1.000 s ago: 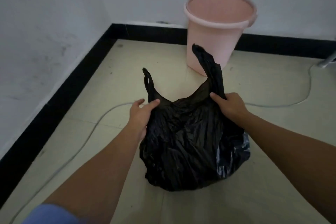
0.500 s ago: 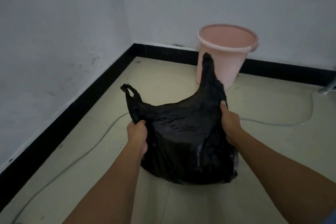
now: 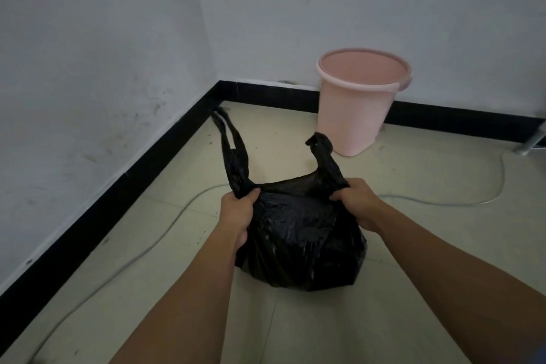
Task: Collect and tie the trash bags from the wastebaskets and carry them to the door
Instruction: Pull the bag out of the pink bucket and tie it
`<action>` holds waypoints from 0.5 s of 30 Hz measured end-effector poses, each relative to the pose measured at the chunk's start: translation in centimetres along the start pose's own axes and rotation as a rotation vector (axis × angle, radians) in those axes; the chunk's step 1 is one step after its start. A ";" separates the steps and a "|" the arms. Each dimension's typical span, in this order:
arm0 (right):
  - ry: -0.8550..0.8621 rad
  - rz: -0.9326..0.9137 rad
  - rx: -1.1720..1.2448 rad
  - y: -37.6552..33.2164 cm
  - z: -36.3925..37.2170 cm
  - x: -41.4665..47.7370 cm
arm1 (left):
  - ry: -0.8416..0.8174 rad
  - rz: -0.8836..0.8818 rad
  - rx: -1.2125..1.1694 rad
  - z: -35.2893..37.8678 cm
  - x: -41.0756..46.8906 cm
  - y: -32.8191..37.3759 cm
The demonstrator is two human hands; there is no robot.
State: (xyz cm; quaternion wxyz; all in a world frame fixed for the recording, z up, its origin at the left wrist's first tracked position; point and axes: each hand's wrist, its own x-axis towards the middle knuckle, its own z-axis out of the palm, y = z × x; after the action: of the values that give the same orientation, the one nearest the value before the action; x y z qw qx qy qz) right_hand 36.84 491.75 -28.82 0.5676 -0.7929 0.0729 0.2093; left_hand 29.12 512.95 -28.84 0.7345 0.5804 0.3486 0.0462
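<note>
1. Walls (image 3: 88, 68): two pale, scuffed faces meeting in a corner ahead of you, to the left.
2. Floor (image 3: 413, 289): light tiles, with specks of dirt near the corner.
3. Baseboard (image 3: 88, 216): a black band along the foot of both walls.
4. Wastebasket (image 3: 354, 115): pink, round and upright, against the far wall. No liner shows inside.
5. Trash bag (image 3: 301, 242): black, full and crinkled, low over the tiles between your forearms. It sits near the wastebasket but apart from it. You cannot tell whether its bottom rests on the floor.
6. Your left hand (image 3: 236, 216): fingers curled tight round the bag's gathered left shoulder, below the left handle loop (image 3: 233, 156), which stands up toward the corner.
7. Your right hand (image 3: 360, 201): clenched on the right shoulder, below the right handle (image 3: 325, 154), which is bunched and upright.
8. Cable (image 3: 443, 202): thin and pale, trailing across the tiles behind the bag.
</note>
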 end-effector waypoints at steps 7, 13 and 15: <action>-0.233 0.170 0.405 -1.2 1.9 -0.6 | -0.099 -0.113 -0.051 1.6 -0.1 0.0; -0.041 0.130 0.238 -0.5 1.8 0.1 | -0.120 -0.140 -0.110 1.8 -0.2 -0.2; -0.048 0.124 0.279 -0.5 1.5 0.2 | -0.095 -0.147 -0.127 1.7 0.0 -0.1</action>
State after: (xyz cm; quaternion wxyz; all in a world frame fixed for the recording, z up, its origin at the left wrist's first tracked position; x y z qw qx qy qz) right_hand 36.77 493.38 -28.85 0.6597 -0.6951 0.1365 0.2509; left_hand 30.05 511.53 -28.81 0.7869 0.5069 0.3517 -0.0134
